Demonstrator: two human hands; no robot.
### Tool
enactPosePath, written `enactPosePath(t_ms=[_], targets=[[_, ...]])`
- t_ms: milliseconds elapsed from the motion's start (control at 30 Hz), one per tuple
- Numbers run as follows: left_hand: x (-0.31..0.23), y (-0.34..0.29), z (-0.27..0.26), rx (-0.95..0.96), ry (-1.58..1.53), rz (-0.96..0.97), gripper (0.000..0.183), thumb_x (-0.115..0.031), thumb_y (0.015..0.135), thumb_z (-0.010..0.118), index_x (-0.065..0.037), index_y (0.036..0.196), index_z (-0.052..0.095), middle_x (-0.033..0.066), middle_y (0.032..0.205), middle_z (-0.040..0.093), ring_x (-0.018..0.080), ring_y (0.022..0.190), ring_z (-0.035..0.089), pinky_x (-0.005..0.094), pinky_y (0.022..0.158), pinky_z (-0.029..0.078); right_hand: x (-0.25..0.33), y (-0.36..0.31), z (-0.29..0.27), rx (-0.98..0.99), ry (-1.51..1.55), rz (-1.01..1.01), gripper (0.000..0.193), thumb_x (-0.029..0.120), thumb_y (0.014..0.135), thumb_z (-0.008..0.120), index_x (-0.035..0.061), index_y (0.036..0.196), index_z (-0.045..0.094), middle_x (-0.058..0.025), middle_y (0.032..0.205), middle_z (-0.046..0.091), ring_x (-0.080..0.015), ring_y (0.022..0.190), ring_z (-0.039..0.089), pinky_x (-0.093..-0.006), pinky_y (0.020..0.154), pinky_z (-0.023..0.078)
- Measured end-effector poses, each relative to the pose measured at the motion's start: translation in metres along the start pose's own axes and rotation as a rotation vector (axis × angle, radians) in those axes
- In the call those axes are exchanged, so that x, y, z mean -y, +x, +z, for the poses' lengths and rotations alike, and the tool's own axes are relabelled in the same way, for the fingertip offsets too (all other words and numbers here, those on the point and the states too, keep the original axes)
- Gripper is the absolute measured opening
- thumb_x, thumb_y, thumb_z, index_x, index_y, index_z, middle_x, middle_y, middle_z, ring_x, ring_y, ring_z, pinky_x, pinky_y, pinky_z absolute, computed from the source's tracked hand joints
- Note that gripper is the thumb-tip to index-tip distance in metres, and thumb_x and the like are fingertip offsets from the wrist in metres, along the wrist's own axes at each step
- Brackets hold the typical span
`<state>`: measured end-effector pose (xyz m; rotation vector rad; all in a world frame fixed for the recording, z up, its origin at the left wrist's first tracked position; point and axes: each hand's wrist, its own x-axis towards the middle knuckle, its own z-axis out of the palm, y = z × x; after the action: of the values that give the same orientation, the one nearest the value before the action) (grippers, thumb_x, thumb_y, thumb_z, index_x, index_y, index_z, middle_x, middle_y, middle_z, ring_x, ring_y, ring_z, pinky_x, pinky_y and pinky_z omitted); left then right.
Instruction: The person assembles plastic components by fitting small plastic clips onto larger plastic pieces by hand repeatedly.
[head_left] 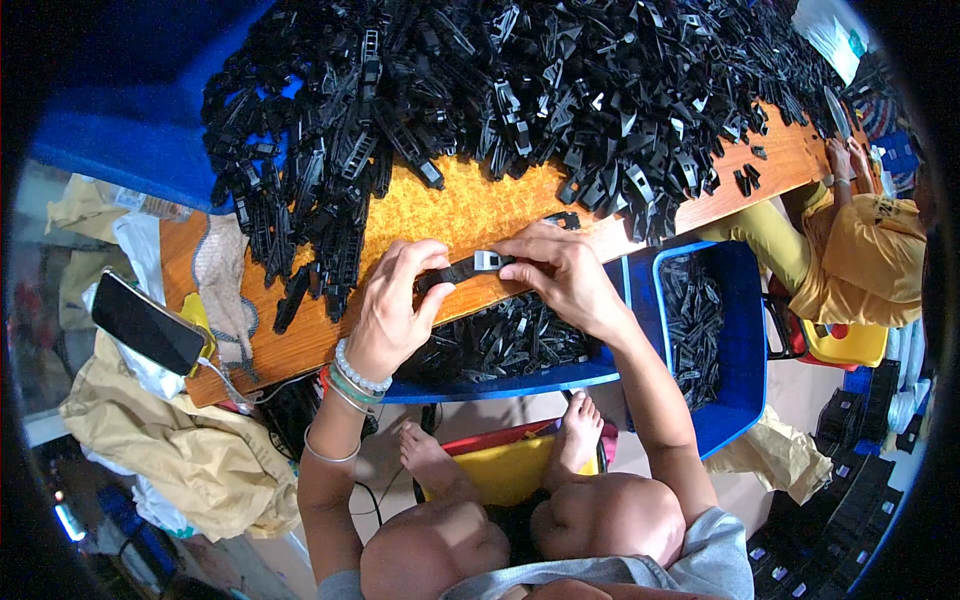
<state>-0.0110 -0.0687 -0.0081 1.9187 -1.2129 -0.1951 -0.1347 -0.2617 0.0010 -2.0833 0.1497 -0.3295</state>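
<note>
Between my two hands is a small black plastic part [462,270] with a silver-grey piece near its right end. My left hand [397,300] pinches its left end between thumb and fingers. My right hand [562,268] is closed on its right end, beside the silver-grey piece. The part is held just above the front edge of the wooden table [450,215]. My fingertips hide both of its ends. Beyond my hands, a large heap of similar black plastic parts [450,80] covers the far side of the table.
Below the table edge, a blue bin [500,383] holds more black parts; another blue bin [738,350] stands to its right. At left are a phone [148,322] on a yellow stand, a cloth [220,280] and crumpled brown bags [180,440]. Another person [865,245] sits at right.
</note>
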Motion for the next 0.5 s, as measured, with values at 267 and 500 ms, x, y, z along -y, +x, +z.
enactPosePath(t_ms=[267, 500], targets=[[-0.003, -0.003, 0.003, -0.075, -0.051, -0.02, 0.042, -0.001, 0.08, 0.074, 0.0, 0.114, 0.049, 0.0157, 0.098, 0.069, 0.0263, 0.092, 0.071, 0.034, 0.077, 0.055, -0.01, 0.017, -0.008, 0.068, -0.086, -0.149, 0.023, 0.005, 0.075, 0.073, -0.0002, 0.098, 0.073, -0.0112, 0.091, 0.066, -0.0285, 0.09, 0.06, -0.0364, 0.085, 0.048], [0.0, -0.004, 0.005, -0.071, -0.114, -0.046, 0.038, -0.005, 0.078, 0.077, -0.001, 0.109, 0.055, 0.014, 0.092, 0.065, 0.0271, 0.086, 0.069, 0.0361, 0.074, 0.055, -0.004, -0.001, 0.013, 0.019, -0.125, -0.132, 0.025, 0.006, 0.076, 0.074, 0.004, 0.101, 0.074, -0.006, 0.097, 0.062, -0.0245, 0.094, 0.057, -0.0348, 0.085, 0.046]])
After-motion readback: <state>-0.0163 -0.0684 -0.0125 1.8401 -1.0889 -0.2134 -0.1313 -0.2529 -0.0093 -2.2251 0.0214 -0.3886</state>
